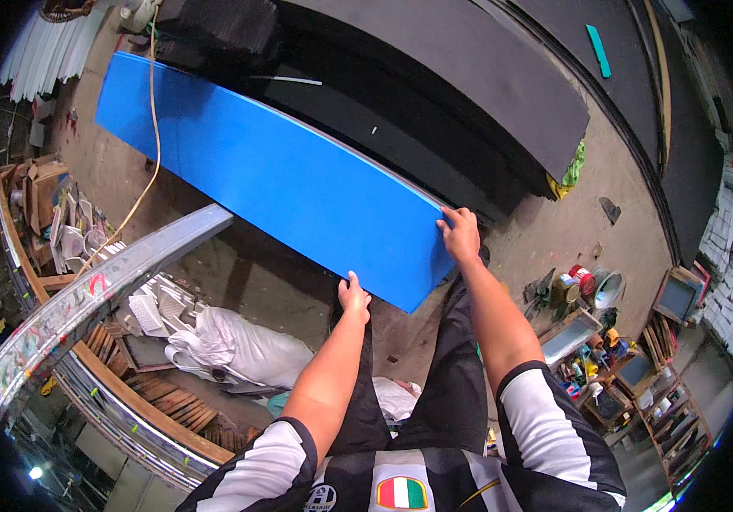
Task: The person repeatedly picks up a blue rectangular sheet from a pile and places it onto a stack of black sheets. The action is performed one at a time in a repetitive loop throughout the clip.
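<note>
A long, flat blue sheet (272,183) stretches from the upper left to just in front of my legs. At its near end, my left hand (354,299) is closed on the lower edge, the thumb at the rim and most fingers hidden. Closed on the right-hand corner is my right hand (460,234), its fingertips over the top edge. What lies under the sheet's far end is hidden, and its thickness is hard to judge.
Beyond the sheet lies a large stack of black sheets (469,77). A metal beam (110,282) reaches under the sheet's near side, and a pale cord (155,111) crosses over it. White sacks (242,346) sit lower left; cans (564,288) and frames (571,335) stand at right.
</note>
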The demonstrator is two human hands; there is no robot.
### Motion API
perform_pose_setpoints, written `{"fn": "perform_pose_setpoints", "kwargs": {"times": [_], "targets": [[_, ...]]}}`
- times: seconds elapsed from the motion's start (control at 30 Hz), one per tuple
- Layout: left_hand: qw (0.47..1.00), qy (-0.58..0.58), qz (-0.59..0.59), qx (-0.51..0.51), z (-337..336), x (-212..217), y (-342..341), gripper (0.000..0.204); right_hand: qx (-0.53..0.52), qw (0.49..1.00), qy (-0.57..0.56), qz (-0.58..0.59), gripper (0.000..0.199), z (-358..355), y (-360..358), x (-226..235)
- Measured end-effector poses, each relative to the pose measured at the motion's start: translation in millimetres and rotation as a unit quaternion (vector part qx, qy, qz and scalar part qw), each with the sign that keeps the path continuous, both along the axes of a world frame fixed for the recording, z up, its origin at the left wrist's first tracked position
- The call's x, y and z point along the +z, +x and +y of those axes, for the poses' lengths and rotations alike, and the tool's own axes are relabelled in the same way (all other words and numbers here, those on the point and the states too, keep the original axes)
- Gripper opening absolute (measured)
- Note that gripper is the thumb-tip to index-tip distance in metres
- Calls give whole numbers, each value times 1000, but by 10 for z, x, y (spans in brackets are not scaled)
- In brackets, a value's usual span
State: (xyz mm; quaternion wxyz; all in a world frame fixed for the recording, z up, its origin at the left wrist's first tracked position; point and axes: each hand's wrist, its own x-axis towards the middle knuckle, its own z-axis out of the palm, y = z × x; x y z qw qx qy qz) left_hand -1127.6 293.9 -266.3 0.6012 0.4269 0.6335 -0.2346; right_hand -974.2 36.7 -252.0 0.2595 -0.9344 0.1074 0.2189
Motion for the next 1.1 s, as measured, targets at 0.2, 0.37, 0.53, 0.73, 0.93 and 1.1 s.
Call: {"fn": "perform_pose_setpoints", "kwargs": {"times": [0.2, 0.37, 0.53, 0.73, 0.93, 1.1], "targets": [[971, -152, 158, 90, -198, 27, 166, 86, 33, 998, -56, 25, 60, 32, -197, -140], [975, -215, 52, 7, -134, -115, -53, 97, 28, 995, -33, 89, 63, -24, -79, -109], [979, -147, 133, -39, -280, 148, 40, 96, 74, 993, -36, 90, 78, -140, -105, 270], [925, 116, -46, -359, -730, 872, -99, 68, 84, 989, 94, 72, 64, -519, -484, 1164], [879, 141, -210, -404, -1428, 2049, 184, 45, 175, 973, 141, 53, 50, -1378, -626, 2555], [838, 38, -303, -452, -2550, 2982, 578, 40, 166, 983, 84, -4, 50, -2366, -684, 3487]]}}
